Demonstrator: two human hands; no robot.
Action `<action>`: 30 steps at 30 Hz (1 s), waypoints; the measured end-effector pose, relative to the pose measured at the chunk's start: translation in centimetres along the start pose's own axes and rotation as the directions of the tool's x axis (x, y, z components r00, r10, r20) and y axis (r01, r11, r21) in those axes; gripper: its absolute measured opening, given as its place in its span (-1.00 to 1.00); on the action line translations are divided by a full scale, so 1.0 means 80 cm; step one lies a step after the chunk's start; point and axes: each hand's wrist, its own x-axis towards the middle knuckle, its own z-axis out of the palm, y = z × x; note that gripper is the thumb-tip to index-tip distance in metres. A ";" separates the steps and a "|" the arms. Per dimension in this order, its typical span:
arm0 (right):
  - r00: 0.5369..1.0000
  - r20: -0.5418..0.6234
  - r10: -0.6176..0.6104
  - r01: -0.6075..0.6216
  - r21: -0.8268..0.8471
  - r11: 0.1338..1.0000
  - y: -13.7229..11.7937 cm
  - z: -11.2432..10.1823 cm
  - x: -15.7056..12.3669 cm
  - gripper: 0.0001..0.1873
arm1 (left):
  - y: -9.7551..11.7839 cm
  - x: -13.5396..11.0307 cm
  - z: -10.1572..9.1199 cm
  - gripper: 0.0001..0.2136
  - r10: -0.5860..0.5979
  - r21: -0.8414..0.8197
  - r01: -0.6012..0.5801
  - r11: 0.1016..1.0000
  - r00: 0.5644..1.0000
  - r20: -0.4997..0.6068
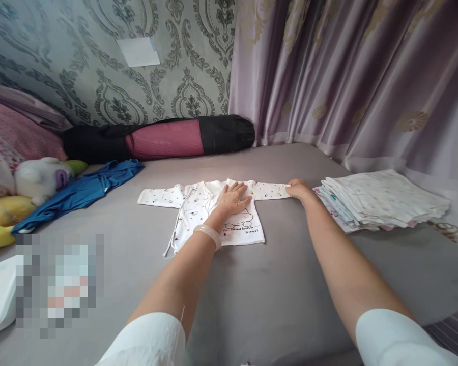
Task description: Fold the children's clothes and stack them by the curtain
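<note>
A small white baby shirt [198,213] lies spread out on the grey bed sheet [275,295], its sleeves stretched to both sides. It has small printed figures, a line drawing with lettering on the front panel, and a tie string at the lower left. My left hand [234,198] rests flat on the upper chest of the shirt with the fingers spread; a pale bangle circles that wrist. At the far right, my right hand [298,189] pinches the cuff of the sleeve. Part of the printed panel is covered by my left hand and forearm.
To the right lies a stack of folded cloths [389,198]. On the left are a blue garment [87,188], a white plush toy [40,178] and yellow plush pieces [0,221]. A black and pink rolled bag [164,138] lies along the wall. One patch at lower left is pixelated.
</note>
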 end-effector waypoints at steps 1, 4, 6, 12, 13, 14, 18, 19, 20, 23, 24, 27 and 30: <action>1.000 0.012 0.006 -0.006 0.030 1.000 0.000 -0.004 0.003 -0.72 | 0.000 0.000 -0.001 -0.43 0.001 -0.002 -0.001 1.000 1.000 0.005; 0.999 0.017 0.035 -0.037 0.147 0.989 -0.002 -0.017 0.002 -0.81 | 0.002 -0.001 -0.002 -0.42 0.009 -0.002 -0.009 1.000 1.000 0.019; 0.999 -0.008 0.035 -0.032 0.236 0.971 -0.007 -0.023 -0.005 -0.86 | 0.004 -0.001 -0.002 -0.42 0.013 0.006 -0.013 1.000 1.000 0.025; 0.997 -0.057 0.050 -0.015 0.495 0.869 -0.037 -0.034 -0.029 -0.80 | 0.006 0.000 0.001 -0.41 0.008 0.025 -0.009 1.000 0.999 0.032; 0.997 -0.053 0.047 -0.011 0.526 0.850 -0.042 -0.037 -0.032 -0.79 | 0.006 0.000 0.001 -0.41 0.011 0.025 -0.012 1.000 0.999 0.030; 0.998 -0.047 0.044 -0.011 0.558 0.830 -0.047 -0.041 -0.036 -0.78 | 0.006 0.000 0.001 -0.41 0.016 0.024 -0.017 1.000 0.999 0.030; 0.999 -0.005 0.051 -0.033 0.710 0.704 -0.060 -0.065 -0.051 -0.79 | 0.004 0.002 0.004 -0.39 0.027 0.018 -0.027 0.999 0.999 0.034; 0.999 -0.001 0.053 -0.035 0.739 0.673 -0.062 -0.071 -0.055 -0.80 | 0.004 0.002 0.004 -0.38 0.025 0.017 -0.026 1.000 0.999 0.031; 0.999 -0.001 0.051 -0.032 0.757 0.652 -0.064 -0.076 -0.058 -0.80 | 0.004 0.003 0.005 -0.37 0.022 0.017 -0.023 1.000 0.999 0.028; 1.000 0.001 0.030 -0.020 0.775 0.632 -0.070 -0.087 -0.065 -0.76 | 0.004 0.004 0.007 -0.34 0.009 0.018 -0.009 1.000 1.000 0.030; 1.000 -0.003 0.025 -0.014 0.773 0.635 -0.073 -0.088 -0.066 -0.75 | 0.004 0.004 0.007 -0.33 0.006 0.018 -0.006 1.000 1.000 0.030; 0.998 -0.053 0.024 0.023 0.743 0.669 -0.083 -0.091 -0.070 -0.75 | 0.004 0.005 0.006 -0.33 0.002 0.017 -0.003 1.000 1.000 0.031; 1.000 -0.016 0.012 0.005 0.774 0.633 -0.097 -0.094 -0.075 -0.74 | 0.005 0.006 0.004 -0.31 -0.003 0.013 0.003 1.000 0.999 0.044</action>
